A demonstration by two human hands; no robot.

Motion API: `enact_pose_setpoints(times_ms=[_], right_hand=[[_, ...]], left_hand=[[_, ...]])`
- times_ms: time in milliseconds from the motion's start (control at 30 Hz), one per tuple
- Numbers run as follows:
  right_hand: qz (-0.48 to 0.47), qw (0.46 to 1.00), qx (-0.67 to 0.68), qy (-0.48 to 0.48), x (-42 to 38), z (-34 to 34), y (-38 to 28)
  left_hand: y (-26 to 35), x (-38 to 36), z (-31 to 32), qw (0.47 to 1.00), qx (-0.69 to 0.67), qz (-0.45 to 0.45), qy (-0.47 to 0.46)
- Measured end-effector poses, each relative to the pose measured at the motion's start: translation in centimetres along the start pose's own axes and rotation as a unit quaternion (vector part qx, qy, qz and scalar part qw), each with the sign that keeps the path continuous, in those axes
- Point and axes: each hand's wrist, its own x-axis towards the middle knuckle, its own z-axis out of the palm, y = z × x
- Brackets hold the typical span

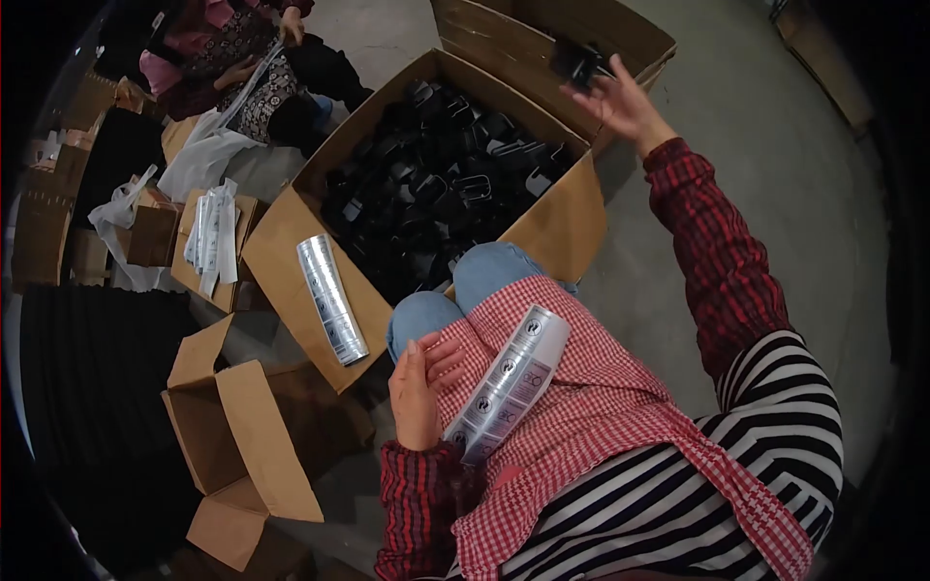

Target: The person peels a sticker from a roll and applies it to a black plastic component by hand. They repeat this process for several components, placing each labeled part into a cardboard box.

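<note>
My right hand (620, 105), raised over the right side of the big cardboard box, has its fingers spread beside a dark item (579, 64); whether it touches the item I cannot tell. The box (554, 208) holds a heap of black belts with metal buckles (426, 179). My left hand (418, 392) is open above my lap, palm turned inward, next to a strip of silver printed labels (509, 382) lying on the checked apron (601, 339). Another silver label strip (331, 298) lies on the box's left flap.
A smaller open box (208, 436) stands at lower left. Silver strips (211, 232) lie on a carton at left, near plastic bags (121, 213). Another person (262, 82) sits at upper left, hands on a clear strip. A second large box (620, 34) is behind.
</note>
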Motion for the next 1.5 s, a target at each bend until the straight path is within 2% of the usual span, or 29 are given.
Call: enact_pose_setpoints(times_ms=[33,67,133,167,233,300,367,400,467,500,533,600,633,667,733,767,800,867,900,1000,1067,1133,1167,1200,1267,1300,1367,1467,1500], right_hand=[[0.012,0.997,0.071,0.023,0.7,0.1,-1.3],[0.015,0.997,0.067,0.025,1.2,0.1,-0.6],[-0.002,0.992,-0.123,0.026,2.1,0.8,2.4],[0.055,0.973,-0.225,-0.008,3.3,0.2,5.1],[0.102,0.865,-0.468,-0.148,2.9,1.0,11.2],[0.095,0.795,-0.544,-0.252,4.2,-0.4,18.8],[-0.102,0.653,-0.679,-0.319,3.8,-0.1,24.5],[-0.097,0.655,-0.675,-0.325,3.7,0.2,26.2],[-0.173,0.516,-0.791,-0.28,3.6,0.7,29.0],[-0.172,0.477,-0.82,-0.266,3.7,0.7,29.3],[-0.172,0.478,-0.818,-0.271,4.1,0.8,29.5],[-0.161,0.379,-0.863,-0.294,5.5,0.9,28.7],[-0.215,0.366,-0.861,-0.281,6.2,0.5,28.7],[-0.219,0.363,-0.86,-0.284,7.0,0.2,28.5],[-0.202,0.424,-0.856,-0.217,7.3,1.0,27.3],[-0.341,0.488,-0.78,-0.195,7.2,0.8,26.8],[-0.342,0.484,-0.78,-0.199,6.8,1.7,26.1],[-0.436,0.547,-0.695,-0.168,4.4,5.5,22.9],[-0.439,0.545,-0.694,-0.169,2.8,7.4,21.7],[-0.536,0.552,-0.606,-0.201,-3.7,12.9,19.4],[-0.574,0.563,-0.543,-0.243,-7.1,15.2,19.6],[-0.582,0.592,-0.483,-0.279,-10.9,17.3,19.8],[-0.547,0.61,-0.492,-0.294,-12.9,17.7,20.2],[-0.55,0.61,-0.485,-0.301,-14.0,18.0,20.3],[-0.467,0.668,-0.456,-0.357,-15.6,18.5,20.1],[-0.468,0.669,-0.449,-0.363,-16.2,18.7,19.5],[-0.361,0.727,-0.4,-0.425,-17.0,18.3,17.5],[-0.353,0.775,-0.38,-0.36,-16.1,18.6,14.3],[-0.273,0.797,-0.365,-0.397,-16.0,18.9,13.9]], left_hand=[[-0.4,0.2,-0.6,1.0,-0.01,-0.001,0.011],[-0.9,0.4,-1.1,1.0,-0.019,-0.001,0.022],[-1.4,0.7,-1.6,0.999,-0.038,-0.007,0.039],[-1.5,0.8,-1.9,0.997,-0.053,-0.008,0.054],[-1.7,1.3,-1.9,0.996,-0.061,-0.007,0.063],[-1.7,1.6,-1.9,0.995,-0.065,-0.006,0.07],[-1.4,1.9,-1.9,0.997,-0.041,-0.002,0.062],[-1.3,1.9,-1.9,0.997,-0.04,-0.006,0.071],[-1.0,1.8,-2.1,0.997,-0.028,-0.018,0.074],[-0.9,1.6,-2.4,0.996,-0.026,-0.02,0.081],[-0.8,1.6,-2.6,0.996,-0.027,-0.021,0.082],[-0.9,1.5,-2.9,0.996,-0.034,-0.018,0.085],[-1.2,1.7,-3.3,0.996,-0.043,-0.017,0.082],[-1.3,1.7,-3.6,0.995,-0.053,-0.016,0.08],[-1.0,1.8,-3.8,0.995,-0.056,-0.008,0.081],[-0.9,1.9,-3.8,0.995,-0.058,-0.003,0.08],[-0.8,1.9,-3.7,0.995,-0.063,-0.002,0.081],[-0.3,2.3,-3.5,0.996,-0.076,0.008,0.037],[0.5,2.4,-2.6,0.996,-0.078,0.011,0.037],[3.0,2.9,1.6,0.996,-0.079,0.034,0.007],[3.8,3.7,3.9,0.979,-0.15,0.14,0.009],[4.0,5.2,3.5,0.972,-0.142,0.183,-0.045],[4.2,5.2,2.6,0.972,-0.154,0.164,-0.066],[4.4,4.6,2.4,0.971,-0.153,0.172,-0.06],[4.7,3.3,2.1,0.948,-0.251,0.194,-0.034],[4.8,2.7,1.3,0.94,-0.29,0.176,-0.03],[4.5,1.2,0.4,0.945,-0.262,0.194,-0.034],[5.0,-0.6,-0.3,0.948,-0.245,0.195,-0.052],[5.1,-1.1,-0.3,0.955,-0.23,0.175,-0.071]])
